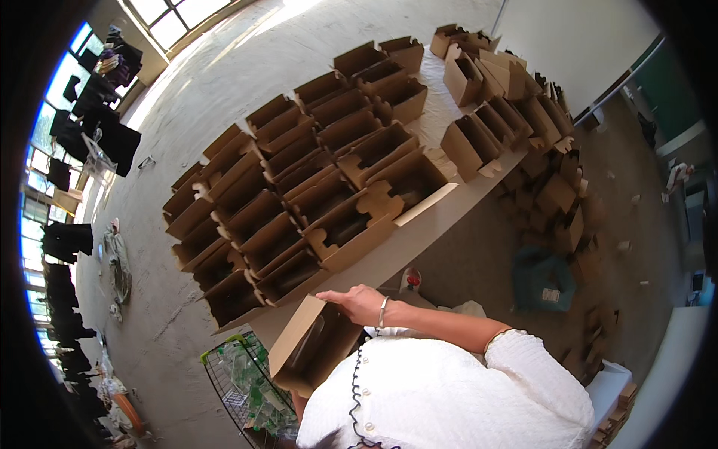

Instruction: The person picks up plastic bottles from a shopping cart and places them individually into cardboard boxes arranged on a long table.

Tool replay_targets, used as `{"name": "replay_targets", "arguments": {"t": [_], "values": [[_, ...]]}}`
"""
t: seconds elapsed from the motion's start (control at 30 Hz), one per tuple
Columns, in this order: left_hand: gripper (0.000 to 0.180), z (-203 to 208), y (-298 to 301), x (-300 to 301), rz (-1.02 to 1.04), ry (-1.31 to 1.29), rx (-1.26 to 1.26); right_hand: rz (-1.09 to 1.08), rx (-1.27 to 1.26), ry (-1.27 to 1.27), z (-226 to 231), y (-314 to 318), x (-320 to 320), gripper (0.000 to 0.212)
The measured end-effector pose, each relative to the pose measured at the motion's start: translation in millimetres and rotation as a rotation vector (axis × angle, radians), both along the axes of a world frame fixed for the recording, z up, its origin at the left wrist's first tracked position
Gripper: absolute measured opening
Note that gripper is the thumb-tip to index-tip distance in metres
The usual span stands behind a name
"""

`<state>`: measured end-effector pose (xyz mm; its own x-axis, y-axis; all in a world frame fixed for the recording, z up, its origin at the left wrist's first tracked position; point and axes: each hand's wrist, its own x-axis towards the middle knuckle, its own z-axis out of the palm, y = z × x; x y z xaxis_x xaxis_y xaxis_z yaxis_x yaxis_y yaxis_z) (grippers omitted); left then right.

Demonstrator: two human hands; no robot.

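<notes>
At a corner of the brown box [293, 338], right fingers [334, 297] clasp its edge, left fingers hidden

one box [293, 340] is just before the person's body, by the near edge of the counter [430, 221], with the right hand [359, 304] at its upper right edge. ahead, rows of boxes [299, 179] stand on the counter; a second group of boxes [516, 105] is at its right end. farther right lies a heap of boxes [555, 194], with a sack [544, 278] on the nearer side. left of the held box is a basket [224, 344] with bottles [262, 396] in it. clothes [112, 138] hang at the far left.
</notes>
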<state>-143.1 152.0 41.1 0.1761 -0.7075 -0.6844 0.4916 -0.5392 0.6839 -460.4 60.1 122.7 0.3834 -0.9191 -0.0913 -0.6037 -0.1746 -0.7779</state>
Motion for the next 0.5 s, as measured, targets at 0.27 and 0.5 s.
{"name": "replay_targets", "arguments": {"t": [0.27, 0.5], "values": [[0.048, 42.9, -68.7, -178.3, -0.120, -0.019, -0.072, -0.350, 0.146, -0.150, 12.3, 20.2, -167.8, 0.058], [0.048, 71.9, -140.2, -264.4, -0.309, -0.168, -0.125, -0.614, 0.118, -0.288, 21.0, 28.8, -235.9, 0.063]]}}
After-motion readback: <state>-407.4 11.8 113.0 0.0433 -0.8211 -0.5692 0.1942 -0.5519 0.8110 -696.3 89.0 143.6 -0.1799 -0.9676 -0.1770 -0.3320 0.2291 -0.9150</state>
